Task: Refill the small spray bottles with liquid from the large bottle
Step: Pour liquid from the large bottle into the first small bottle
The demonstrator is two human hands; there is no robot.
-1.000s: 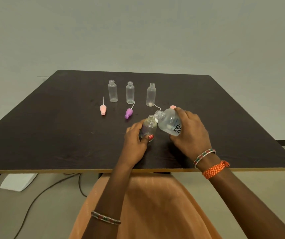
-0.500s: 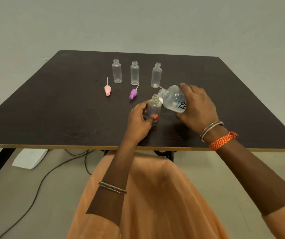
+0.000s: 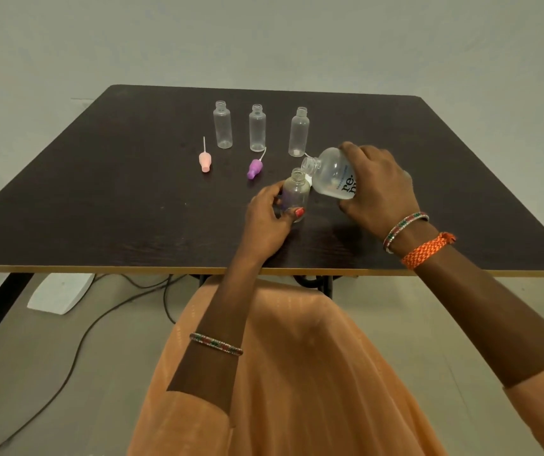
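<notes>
Tilted further since the earlier frame, the large bottle in the right hand's curled fingers may overshoot the small bottle the left hand pinches, spilling on the table.

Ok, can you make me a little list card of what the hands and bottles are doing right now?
left hand: grips small clear plastic bottle, upright on dark wooden table
right hand: holds large clear labelled bottle, tilted, mouth beside the small bottle's neck
waiting bottles: three clear, uncapped, upright in a row
spray tops: pink one and purple one lying on table
</notes>
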